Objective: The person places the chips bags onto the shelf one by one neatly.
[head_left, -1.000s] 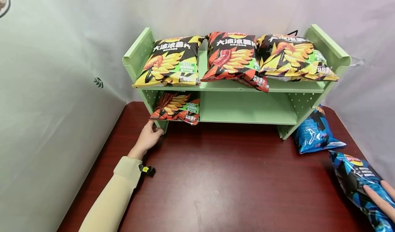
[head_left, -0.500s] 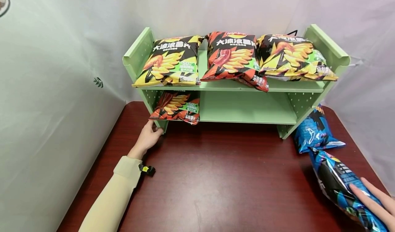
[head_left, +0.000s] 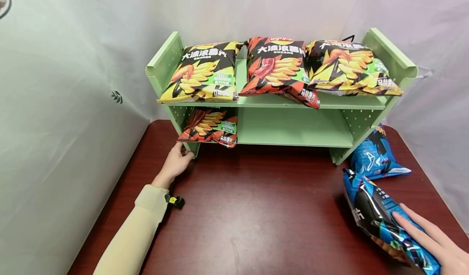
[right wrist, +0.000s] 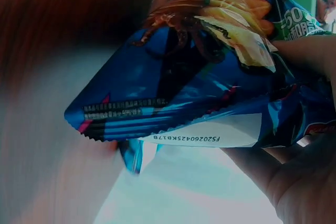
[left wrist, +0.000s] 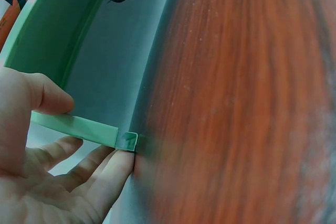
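Observation:
My left hand [head_left: 176, 164] is at the lower left of the green shelf rack [head_left: 293, 127]. In the left wrist view its thumb and fingers lie on either side of the rack's leg [left wrist: 79, 128], pinching it. At the lower right, my right hand [head_left: 437, 242] grips a blue bag of chips [head_left: 370, 204], held tilted over the table. The right wrist view shows the thumb on the bag's printed front [right wrist: 231, 35] and fingers on the opposite side. A second blue chip bag [head_left: 375, 155] lies beside the rack's right leg, partly overlapped by the held one.
Along the top shelf lie a yellow chip bag [head_left: 203, 71], a red one [head_left: 275, 67] and another yellow one [head_left: 348, 69]. One red bag [head_left: 210, 126] sits at the lower shelf's left end. The dark red table [head_left: 253, 210] spreads in front, with pale curtains [head_left: 73, 84] around.
My right hand has moved leftward with the blue chip bag, whose upper end now overlaps the other blue bag. The left hand stays at the rack's leg.

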{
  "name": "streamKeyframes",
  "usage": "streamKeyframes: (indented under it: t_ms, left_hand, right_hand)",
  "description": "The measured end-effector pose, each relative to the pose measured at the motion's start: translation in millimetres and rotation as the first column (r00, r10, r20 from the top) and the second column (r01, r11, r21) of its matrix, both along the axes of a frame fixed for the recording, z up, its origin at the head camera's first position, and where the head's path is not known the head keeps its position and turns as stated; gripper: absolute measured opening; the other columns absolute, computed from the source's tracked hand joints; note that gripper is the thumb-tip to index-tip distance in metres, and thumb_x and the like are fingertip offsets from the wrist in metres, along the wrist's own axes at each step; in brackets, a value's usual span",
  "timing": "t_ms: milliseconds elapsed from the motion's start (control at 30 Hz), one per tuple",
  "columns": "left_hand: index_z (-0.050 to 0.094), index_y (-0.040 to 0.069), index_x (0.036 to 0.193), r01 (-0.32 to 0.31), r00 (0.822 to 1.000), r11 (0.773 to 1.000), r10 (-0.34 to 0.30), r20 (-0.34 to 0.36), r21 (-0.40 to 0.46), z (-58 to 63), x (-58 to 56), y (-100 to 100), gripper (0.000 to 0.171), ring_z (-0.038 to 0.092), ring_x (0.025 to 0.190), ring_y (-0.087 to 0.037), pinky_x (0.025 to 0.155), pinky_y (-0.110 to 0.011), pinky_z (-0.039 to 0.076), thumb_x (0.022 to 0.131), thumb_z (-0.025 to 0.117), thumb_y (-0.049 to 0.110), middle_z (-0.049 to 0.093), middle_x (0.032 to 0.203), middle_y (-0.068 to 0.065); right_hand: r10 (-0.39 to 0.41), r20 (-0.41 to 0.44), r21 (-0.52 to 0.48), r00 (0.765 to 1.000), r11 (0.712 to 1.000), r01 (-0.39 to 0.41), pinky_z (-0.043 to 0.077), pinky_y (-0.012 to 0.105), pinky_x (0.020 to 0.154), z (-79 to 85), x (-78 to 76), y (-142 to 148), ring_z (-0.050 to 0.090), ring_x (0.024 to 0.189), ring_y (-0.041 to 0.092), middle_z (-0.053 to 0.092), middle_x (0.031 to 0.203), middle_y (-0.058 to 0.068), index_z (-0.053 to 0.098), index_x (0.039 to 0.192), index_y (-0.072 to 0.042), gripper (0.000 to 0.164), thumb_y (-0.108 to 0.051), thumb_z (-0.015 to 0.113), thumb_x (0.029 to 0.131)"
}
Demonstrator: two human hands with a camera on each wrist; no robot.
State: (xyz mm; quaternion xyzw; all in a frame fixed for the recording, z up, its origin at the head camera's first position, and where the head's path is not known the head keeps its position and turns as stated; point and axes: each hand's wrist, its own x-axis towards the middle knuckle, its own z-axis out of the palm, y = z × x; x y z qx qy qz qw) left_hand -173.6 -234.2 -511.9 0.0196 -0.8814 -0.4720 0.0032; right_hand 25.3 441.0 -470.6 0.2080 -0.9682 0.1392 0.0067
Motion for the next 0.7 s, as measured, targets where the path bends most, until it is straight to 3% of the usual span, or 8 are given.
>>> streamKeyframes:
  t_ms: [33, 100, 167, 233, 333, 567, 700]
  left_hand:
    - [0.041, 0.008, 0.153, -0.001, 1.0, 1.0, 0.001, -0.002, 0.001, 0.2, 0.0, 0.1, 0.059, 0.049, 0.083, -0.023, 0.069, -0.033, 0.042, 0.096, 0.056, 0.01, 0.056, 0.106, -0.014]
    - [0.043, 0.008, 0.15, 0.001, 1.0, 1.0, -0.001, -0.007, 0.001, 0.4, -0.3, 0.1, 0.056, 0.049, 0.081, -0.022, 0.068, -0.032, 0.042, 0.096, 0.057, 0.01, 0.054, 0.102, -0.012]
    - [0.043, 0.01, 0.149, 0.006, 1.0, 1.0, -0.005, -0.006, 0.004, 0.8, -0.5, 0.0, 0.055, 0.047, 0.079, -0.023, 0.066, -0.032, 0.041, 0.096, 0.057, 0.01, 0.051, 0.098, -0.011]
    - [0.042, 0.01, 0.151, 0.005, 1.0, 1.0, -0.005, -0.005, 0.005, 1.4, -0.3, 0.0, 0.057, 0.048, 0.08, -0.023, 0.066, -0.032, 0.041, 0.096, 0.057, 0.011, 0.053, 0.099, -0.01]
    - [0.039, 0.009, 0.155, 0.008, 1.0, 1.0, -0.008, 0.0, 0.008, 2.0, 0.3, 0.0, 0.061, 0.049, 0.081, -0.023, 0.067, -0.033, 0.042, 0.096, 0.056, 0.011, 0.054, 0.102, -0.012]
    - [0.04, 0.009, 0.152, 0.007, 1.0, 1.0, -0.007, -0.002, 0.007, 2.1, 0.2, 0.1, 0.058, 0.049, 0.085, -0.025, 0.07, -0.034, 0.042, 0.096, 0.056, 0.011, 0.054, 0.105, -0.013]
    - [0.042, 0.009, 0.15, 0.004, 1.0, 1.0, -0.004, -0.005, 0.0, 2.9, 0.1, 0.5, 0.056, 0.049, 0.087, -0.025, 0.072, -0.033, 0.042, 0.096, 0.056, 0.011, 0.053, 0.103, -0.012]
  right_hand:
    - [-0.008, -0.015, -0.003, 1.0, 1.0, 0.008, 0.027, 0.002, 0.095, 2.5, 0.4, -6.0, -0.003, 0.134, -0.023, 0.005, 0.171, -0.017, 0.035, 0.163, -0.024, 0.138, -0.042, 0.103, 0.044]
    - [-0.036, -0.058, -0.031, 0.998, 0.999, 0.034, 0.033, 0.0, 0.076, 7.8, 1.8, -21.1, 0.006, 0.132, -0.022, 0.018, 0.17, -0.015, 0.041, 0.16, -0.025, 0.132, -0.036, 0.104, 0.045]
    - [-0.081, -0.114, -0.086, 0.99, 0.994, 0.071, 0.037, 0.0, 0.068, 12.9, 4.5, -38.8, 0.014, 0.13, -0.022, 0.031, 0.166, -0.011, 0.048, 0.156, -0.025, 0.125, -0.025, 0.105, 0.045]
    - [-0.117, -0.158, -0.175, 0.981, 0.98, 0.089, 0.037, -0.004, 0.072, 17.3, 6.5, -55.9, 0.024, 0.128, -0.021, 0.043, 0.16, -0.005, 0.054, 0.152, -0.024, 0.118, -0.01, 0.103, 0.046]
    - [-0.154, -0.142, -0.288, 0.978, 0.952, 0.108, 0.034, -0.006, 0.081, 25.0, 7.4, -76.9, 0.032, 0.127, -0.019, 0.049, 0.155, -0.006, 0.058, 0.149, -0.022, 0.11, 0.004, 0.099, 0.05]
    - [-0.124, -0.008, -0.457, 0.992, 0.883, 0.107, 0.033, -0.002, 0.097, 29.4, 5.1, -108.7, 0.041, 0.135, -0.01, 0.05, 0.157, 0.004, 0.054, 0.151, -0.011, 0.09, 0.013, 0.085, 0.071]
    - [-0.138, 0.015, -0.526, 0.99, 0.842, 0.125, 0.036, 0.0, 0.098, 22.9, 2.8, -124.9, 0.045, 0.136, -0.008, 0.053, 0.156, 0.001, 0.054, 0.15, -0.006, 0.086, 0.017, 0.082, 0.072]
